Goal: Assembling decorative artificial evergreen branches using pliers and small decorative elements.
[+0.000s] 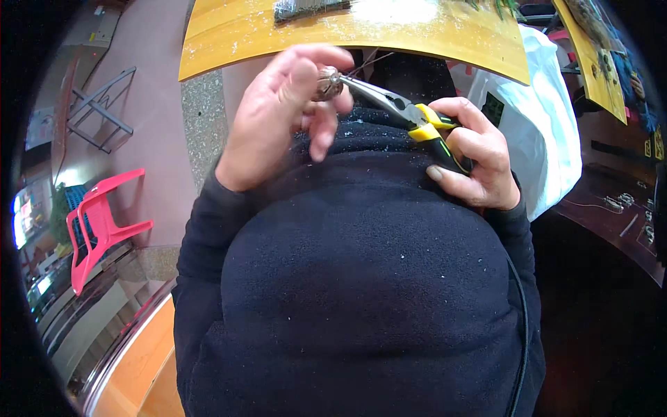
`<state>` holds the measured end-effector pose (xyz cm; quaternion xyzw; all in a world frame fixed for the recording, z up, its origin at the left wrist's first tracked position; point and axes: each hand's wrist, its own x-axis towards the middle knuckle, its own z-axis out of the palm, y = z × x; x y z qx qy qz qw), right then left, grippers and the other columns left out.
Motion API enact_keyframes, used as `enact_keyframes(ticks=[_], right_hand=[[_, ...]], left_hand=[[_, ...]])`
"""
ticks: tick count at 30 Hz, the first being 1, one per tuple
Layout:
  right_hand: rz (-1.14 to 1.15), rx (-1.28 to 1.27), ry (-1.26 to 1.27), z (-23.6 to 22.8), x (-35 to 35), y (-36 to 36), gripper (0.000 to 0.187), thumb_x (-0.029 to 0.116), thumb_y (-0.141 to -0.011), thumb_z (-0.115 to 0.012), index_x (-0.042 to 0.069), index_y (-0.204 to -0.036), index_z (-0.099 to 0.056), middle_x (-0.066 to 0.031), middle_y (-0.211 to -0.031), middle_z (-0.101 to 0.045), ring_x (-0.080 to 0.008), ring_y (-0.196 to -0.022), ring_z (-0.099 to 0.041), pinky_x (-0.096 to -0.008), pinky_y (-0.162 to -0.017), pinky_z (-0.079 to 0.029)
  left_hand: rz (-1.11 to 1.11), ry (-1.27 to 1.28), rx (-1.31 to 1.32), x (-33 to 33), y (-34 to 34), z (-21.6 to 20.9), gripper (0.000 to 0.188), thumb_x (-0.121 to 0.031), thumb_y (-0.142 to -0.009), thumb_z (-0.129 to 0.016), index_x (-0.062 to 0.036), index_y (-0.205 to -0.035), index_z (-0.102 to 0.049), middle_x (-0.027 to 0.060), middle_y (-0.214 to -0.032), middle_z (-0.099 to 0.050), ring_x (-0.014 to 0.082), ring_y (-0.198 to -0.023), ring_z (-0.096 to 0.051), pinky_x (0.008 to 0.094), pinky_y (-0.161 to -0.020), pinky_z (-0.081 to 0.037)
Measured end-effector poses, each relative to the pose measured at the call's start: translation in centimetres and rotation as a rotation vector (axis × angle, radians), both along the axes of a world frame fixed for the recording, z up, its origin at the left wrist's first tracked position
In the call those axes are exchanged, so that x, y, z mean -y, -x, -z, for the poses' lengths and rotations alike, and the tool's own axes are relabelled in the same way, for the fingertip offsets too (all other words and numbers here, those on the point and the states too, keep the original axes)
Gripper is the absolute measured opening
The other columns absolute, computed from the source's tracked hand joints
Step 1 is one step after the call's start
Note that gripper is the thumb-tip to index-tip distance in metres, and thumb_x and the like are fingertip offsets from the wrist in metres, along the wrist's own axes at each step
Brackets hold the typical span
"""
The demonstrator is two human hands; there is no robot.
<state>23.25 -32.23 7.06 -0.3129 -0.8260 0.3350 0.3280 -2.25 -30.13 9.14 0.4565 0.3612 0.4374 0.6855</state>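
Observation:
Close to the table's near edge, my left hand [267, 108] is curled loosely about a small brown pine cone [328, 84]; some fingers stand apart and are slightly blurred. Thin wire [372, 62] runs from the cone toward the upper right. My right hand [479, 153] grips long-nose pliers [379, 95] with yellow and black handles. The plier jaws point left, their tips at the cone's side. How the tips grasp the wire or cone is too small to tell.
A wooden table [229, 42] with white flecks lies just beyond my hands, a bundle of thin wires [309, 7] on it. A white plastic bag [545, 125] hangs at the right. On the left are a pink chair [104, 222] and a folding metal frame [101, 108].

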Motion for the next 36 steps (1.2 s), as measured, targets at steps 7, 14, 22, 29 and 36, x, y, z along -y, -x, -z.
enact_keyframes(ticks=[7,14,22,29,36], right_hand=[[0.028,-0.015,-0.085,-0.4,-0.1,0.0,0.029,0.017,-0.064,-0.073,0.002,-0.063,-0.047,-0.0224,-0.104,-0.053,-0.0292,-0.080,-0.057,-0.0319,-0.067,-0.046],[-0.026,-0.073,0.169,-0.3,0.0,-0.5,0.031,0.023,-0.067,-0.073,0.004,-0.064,-0.048,-0.0183,-0.107,-0.052,-0.0252,-0.092,-0.053,-0.0327,-0.079,-0.042],[-0.003,-0.096,0.300,-0.4,0.2,-0.2,0.032,0.027,-0.069,-0.072,0.005,-0.064,-0.049,-0.0161,-0.108,-0.052,-0.0230,-0.097,-0.050,-0.0344,-0.085,-0.039],[0.013,-0.064,0.271,-0.6,0.4,-0.6,0.032,0.025,-0.069,-0.072,0.005,-0.064,-0.048,-0.0165,-0.107,-0.052,-0.0228,-0.095,-0.051,-0.0334,-0.084,-0.039],[0.113,0.012,0.237,-1.5,1.1,-0.4,0.033,0.023,-0.068,-0.073,0.004,-0.063,-0.046,-0.0177,-0.109,-0.053,-0.0234,-0.095,-0.053,-0.0319,-0.084,-0.040]], left_hand=[[-0.153,-0.495,-0.244,0.3,0.1,1.4,0.031,-0.006,-0.081,-0.067,0.0004,-0.108,-0.053,0.0059,-0.081,-0.061,0.0057,-0.062,-0.056,0.0165,-0.052,-0.046],[-0.147,-0.478,-0.231,0.6,0.1,1.1,0.030,-0.003,-0.083,-0.065,-0.0007,-0.109,-0.051,0.0053,-0.084,-0.060,0.0063,-0.063,-0.056,0.0167,-0.054,-0.048],[-0.020,-0.349,-0.023,0.2,-0.1,1.0,0.028,-0.004,-0.085,-0.061,-0.0031,-0.110,-0.047,0.0117,-0.095,-0.062,0.0111,-0.072,-0.060,0.0217,-0.059,-0.052],[0.182,-0.020,0.283,-0.8,1.4,1.7,0.021,-0.010,-0.088,-0.060,-0.0033,-0.105,-0.051,0.0157,-0.098,-0.062,0.0163,-0.074,-0.063,0.0267,-0.061,-0.055],[-0.067,-0.335,-0.032,-0.3,0.6,2.0,0.019,-0.003,-0.081,-0.066,-0.0011,-0.094,-0.052,0.0166,-0.095,-0.058,0.0169,-0.071,-0.059,0.0258,-0.056,-0.051]])
